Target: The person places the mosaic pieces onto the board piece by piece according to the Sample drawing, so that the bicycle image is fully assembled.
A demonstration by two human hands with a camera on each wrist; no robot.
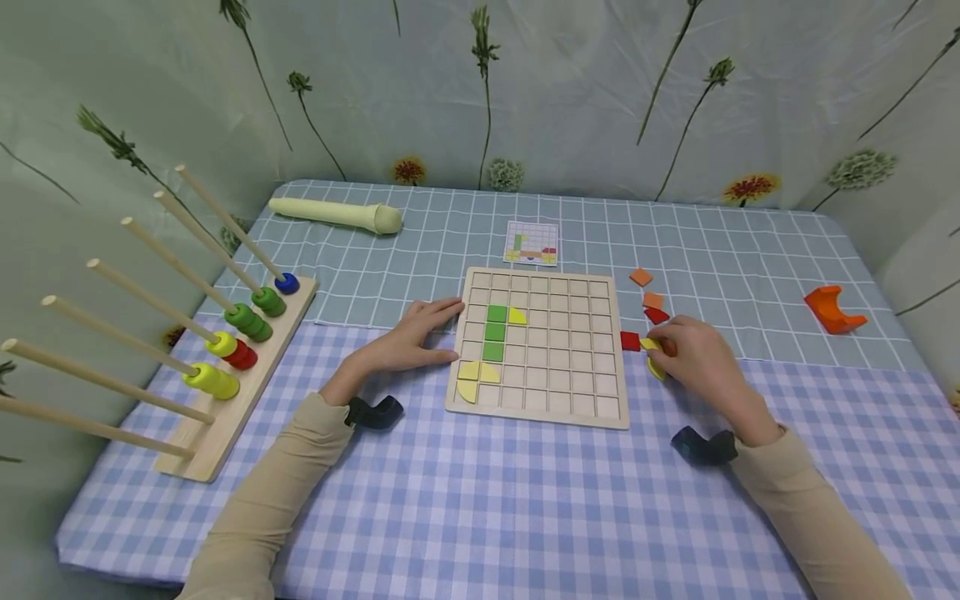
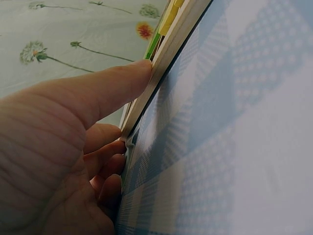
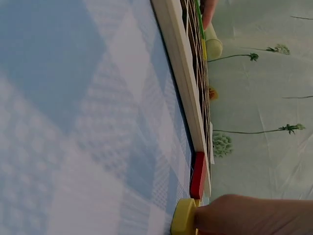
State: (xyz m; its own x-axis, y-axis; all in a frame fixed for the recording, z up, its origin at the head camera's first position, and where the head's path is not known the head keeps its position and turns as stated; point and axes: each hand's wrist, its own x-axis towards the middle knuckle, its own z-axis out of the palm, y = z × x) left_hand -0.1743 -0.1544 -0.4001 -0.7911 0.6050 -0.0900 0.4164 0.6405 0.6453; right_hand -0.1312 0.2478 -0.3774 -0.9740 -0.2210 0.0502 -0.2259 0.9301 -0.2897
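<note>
A square wooden grid board (image 1: 558, 333) lies mid-table. My left hand (image 1: 412, 340) rests at its left edge, thumb and fingertips touching the rim, as the left wrist view also shows. Three green square blocks (image 1: 495, 332) form a column on the board, with a yellow quarter-circle block (image 1: 517, 316) beside the top one. More yellow quarter-circles (image 1: 468, 390) sit at its lower left. Right of the board, my right hand (image 1: 701, 357) pinches a yellow quarter-circle block (image 3: 183, 216); the fingers partly hide the yellow pieces there. A red square block (image 1: 630, 341) touches the board's right edge.
Orange blocks (image 1: 653, 301) and a red piece (image 1: 657, 316) lie beyond my right hand. A pattern card (image 1: 531, 242) is behind the board. A peg stand (image 1: 247, 392) with coloured rings fills the left; a pale-green rod (image 1: 330, 213) and an orange arch-shaped piece (image 1: 834, 310) lie farther out.
</note>
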